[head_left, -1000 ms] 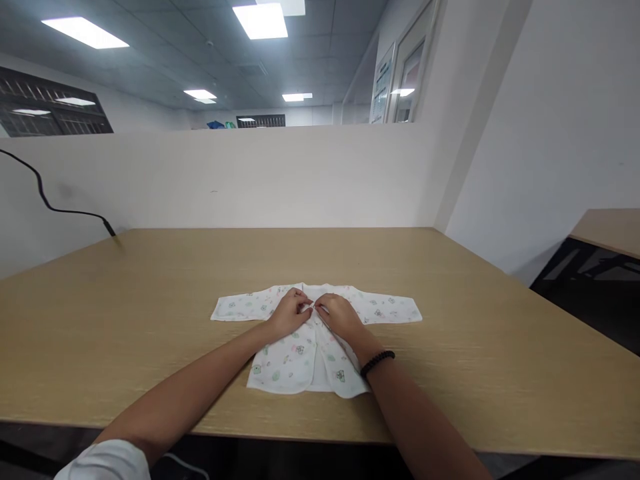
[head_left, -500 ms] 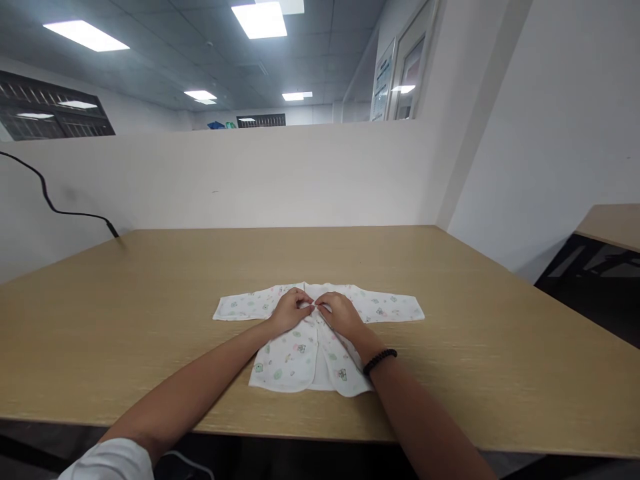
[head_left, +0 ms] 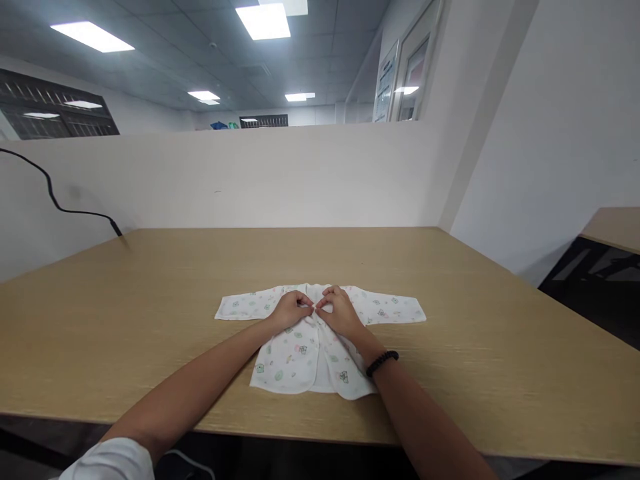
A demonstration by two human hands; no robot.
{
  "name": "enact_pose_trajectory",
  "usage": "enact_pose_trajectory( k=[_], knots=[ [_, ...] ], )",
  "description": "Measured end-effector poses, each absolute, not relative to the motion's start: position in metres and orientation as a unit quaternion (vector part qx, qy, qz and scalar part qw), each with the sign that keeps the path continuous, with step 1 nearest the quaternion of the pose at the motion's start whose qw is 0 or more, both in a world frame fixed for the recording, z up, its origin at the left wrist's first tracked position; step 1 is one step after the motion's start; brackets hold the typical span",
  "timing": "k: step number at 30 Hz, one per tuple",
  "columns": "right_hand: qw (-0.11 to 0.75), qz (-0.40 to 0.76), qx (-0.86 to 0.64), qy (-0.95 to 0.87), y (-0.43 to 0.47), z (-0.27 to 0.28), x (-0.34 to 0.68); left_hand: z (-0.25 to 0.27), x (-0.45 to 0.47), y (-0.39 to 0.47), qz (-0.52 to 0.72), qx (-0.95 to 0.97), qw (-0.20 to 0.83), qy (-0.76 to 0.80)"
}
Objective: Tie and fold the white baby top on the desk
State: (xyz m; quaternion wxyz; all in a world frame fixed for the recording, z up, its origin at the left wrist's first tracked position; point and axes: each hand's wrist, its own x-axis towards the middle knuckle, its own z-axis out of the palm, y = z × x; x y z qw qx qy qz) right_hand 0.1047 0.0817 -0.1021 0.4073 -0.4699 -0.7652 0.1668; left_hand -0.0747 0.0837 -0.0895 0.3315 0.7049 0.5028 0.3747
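Note:
A small white baby shirt [head_left: 287,360] with a green and pink animal print lies flat on the table, its sleeves spread to both sides. Its front is parted below the chest, the two rounded lower flaps lying apart. At the upper middle of the front, my left hand [head_left: 290,312] pinches the shirt's edge between thumb and fingers. Facing it, my right hand [head_left: 341,312] pinches the opposite edge, fingertips almost touching those of the left. Whatever fastening lies between the fingertips is too small to make out. A black beaded bracelet [head_left: 383,362] circles my right wrist.
The wooden table [head_left: 175,280] reaches back to a low white partition [head_left: 280,177]. A black cable [head_left: 83,213] hangs down the partition at the left. Another table [head_left: 617,227] stands beyond the right side.
Both hands keep their pinch at the shirt's front. The right hand's fingers have shifted slightly, the index finger lifting a little. The whole view has moved marginally.

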Motion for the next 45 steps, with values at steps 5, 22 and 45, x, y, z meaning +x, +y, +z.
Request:
enact_pose_trajectory(
  k=[5, 22, 45],
  knots=[
    [0.379, 0.164, -0.486, -0.770, 0.078, -0.098, 0.104, -0.089, -0.074, 0.083, 0.367, 0.711, 0.307, 0.515],
    [0.346, 0.115, -0.603, -0.709, 0.072, -0.090, 0.088, -0.089, -0.069, 0.086, 0.357, 0.701, 0.329, 0.523],
    [0.407, 0.137, -0.590, -0.684, 0.074, -0.095, 0.086, -0.088, -0.073, 0.093, 0.339, 0.721, 0.357, 0.487]
  ],
)
